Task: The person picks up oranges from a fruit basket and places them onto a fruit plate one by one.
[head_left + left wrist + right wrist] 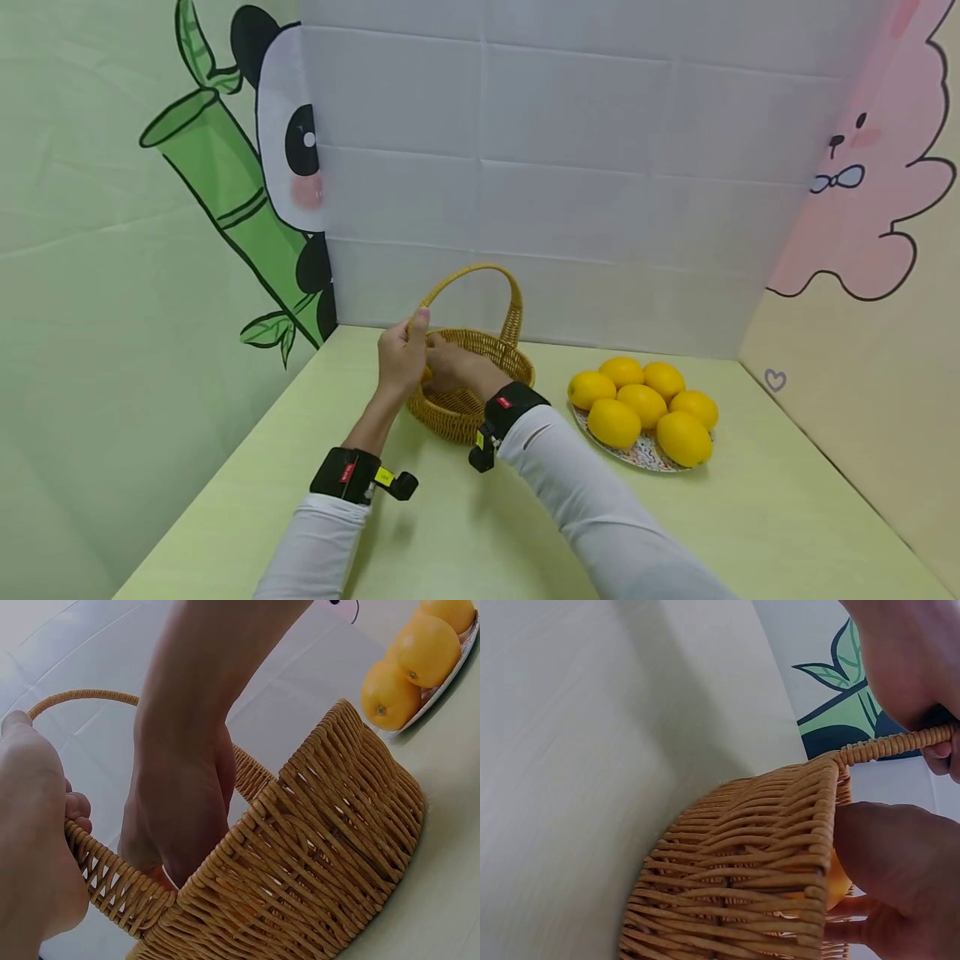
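A woven wicker basket with a tall arched handle stands on the table. My left hand grips the left side of the handle, with the thumb up along it. My right hand reaches over the rim into the basket, its fingers around a yellow lemon. Much of that lemon is hidden by the hand and the basket wall. From the left wrist view, the right hand points down inside the rim, and orange-yellow shows through the weave.
Right of the basket, a patterned plate bears several yellow lemons. A pale wall stands behind the table, with cartoon-printed walls at both sides.
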A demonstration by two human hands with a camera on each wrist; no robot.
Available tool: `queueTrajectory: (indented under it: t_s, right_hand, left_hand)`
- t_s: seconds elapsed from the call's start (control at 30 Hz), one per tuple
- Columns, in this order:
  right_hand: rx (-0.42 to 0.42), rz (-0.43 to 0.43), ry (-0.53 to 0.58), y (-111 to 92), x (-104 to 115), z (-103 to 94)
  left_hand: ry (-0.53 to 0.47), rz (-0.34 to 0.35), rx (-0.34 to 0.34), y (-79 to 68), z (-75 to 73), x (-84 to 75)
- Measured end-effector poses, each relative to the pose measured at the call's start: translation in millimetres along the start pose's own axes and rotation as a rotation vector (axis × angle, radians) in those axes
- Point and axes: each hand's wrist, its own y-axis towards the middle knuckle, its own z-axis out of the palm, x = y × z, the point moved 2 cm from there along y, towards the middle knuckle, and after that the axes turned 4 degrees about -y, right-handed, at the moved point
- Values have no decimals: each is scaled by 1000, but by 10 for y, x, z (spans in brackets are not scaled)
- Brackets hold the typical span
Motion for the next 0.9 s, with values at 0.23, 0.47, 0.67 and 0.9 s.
queueTrajectory:
  t_s: [0.23, 0.47, 0.67, 0.9]
  right_hand:
    - [-2, 16, -41, 14, -9, -14]
    - [-11, 5, -57, -2, -19, 2]
    - [-36, -17, -38, -57, -62, 1]
    - [-19, -43, -62, -49, -72, 2]
  left_hand:
    - [19, 1, -4, -7, -16, -20]
    - [11, 13, 11, -3, -10, -24]
    - [14, 28, 7, 7, 4, -39]
    - [21, -2, -5, -6, -9, -15]
